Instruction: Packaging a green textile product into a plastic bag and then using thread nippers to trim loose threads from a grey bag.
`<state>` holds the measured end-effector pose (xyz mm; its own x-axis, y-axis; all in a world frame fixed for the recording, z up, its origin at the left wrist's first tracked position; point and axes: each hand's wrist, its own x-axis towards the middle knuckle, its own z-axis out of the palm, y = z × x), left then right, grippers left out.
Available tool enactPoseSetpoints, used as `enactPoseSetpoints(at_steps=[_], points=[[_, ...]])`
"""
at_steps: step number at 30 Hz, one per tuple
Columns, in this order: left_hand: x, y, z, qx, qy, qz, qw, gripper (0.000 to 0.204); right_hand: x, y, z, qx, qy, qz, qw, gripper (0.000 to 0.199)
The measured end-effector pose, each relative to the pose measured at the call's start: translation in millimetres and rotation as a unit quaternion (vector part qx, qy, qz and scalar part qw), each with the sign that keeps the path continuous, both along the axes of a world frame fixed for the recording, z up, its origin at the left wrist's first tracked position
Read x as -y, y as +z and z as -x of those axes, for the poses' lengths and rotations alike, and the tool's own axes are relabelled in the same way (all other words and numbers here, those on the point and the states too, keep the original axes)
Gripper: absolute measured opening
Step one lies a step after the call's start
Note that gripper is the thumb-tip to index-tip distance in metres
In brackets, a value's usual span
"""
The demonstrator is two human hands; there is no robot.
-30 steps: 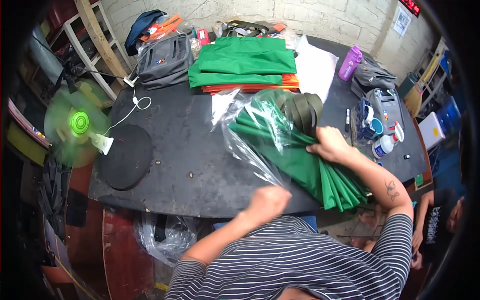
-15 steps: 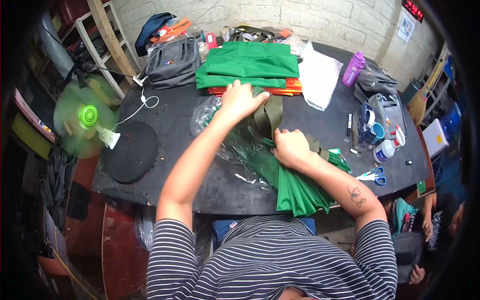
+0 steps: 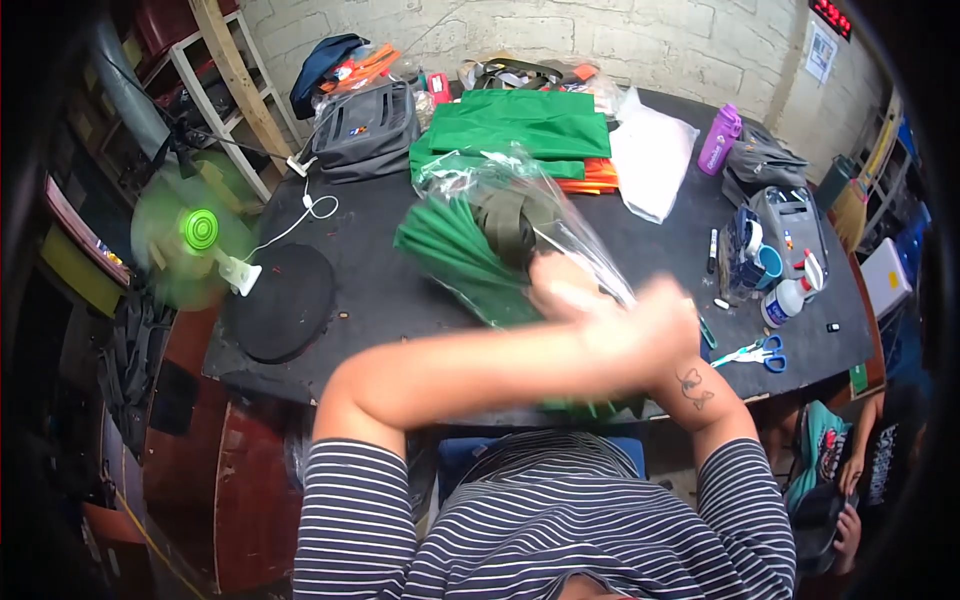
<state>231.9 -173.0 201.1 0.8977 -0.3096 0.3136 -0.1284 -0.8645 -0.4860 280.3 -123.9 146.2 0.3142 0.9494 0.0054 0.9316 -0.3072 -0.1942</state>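
Note:
A folded green fabric bundle (image 3: 445, 240) with olive webbing straps (image 3: 508, 222) lies inside a clear plastic bag (image 3: 565, 215) over the middle of the table. My right hand (image 3: 562, 285) is closed around the strap end of the bundle, partly hidden by my left arm. That left arm crosses over to the right, and my left hand (image 3: 655, 318), blurred, is closed at the edge of the plastic. More green fabric (image 3: 600, 408) shows below my forearm by the table's front edge.
Green fabric pieces (image 3: 520, 118) on orange ones (image 3: 590, 180) lie at the back, beside a white sheet (image 3: 655, 160). Grey bags (image 3: 365, 130), a running fan (image 3: 200, 230) and a black disc (image 3: 278, 302) are left. Scissors (image 3: 765, 353) and a spray bottle (image 3: 785, 300) are right.
My left hand has swept from the far middle to the right, across my right forearm, drawing the plastic along. The green bundle now points to the far left within the plastic.

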Motion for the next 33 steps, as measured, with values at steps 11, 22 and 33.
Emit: enactPoseSetpoints(at_steps=[11, 22, 33], points=[[-66, -87, 143, 0.352, 0.193, 0.588, 0.703, 0.07, -42, -4, -21, -0.297, -0.052, -0.156, 0.941, 0.048], [-65, -135, 185, 0.408, 0.216, 0.589, 0.664, 0.069, -76, -17, 3, -0.466, -0.013, -0.219, 0.857, 0.037], [-49, -117, 257, 0.447, 0.221, 0.287, 0.818, 0.017, -104, -62, -2, -0.541, -0.131, -0.309, 0.771, 0.031]])
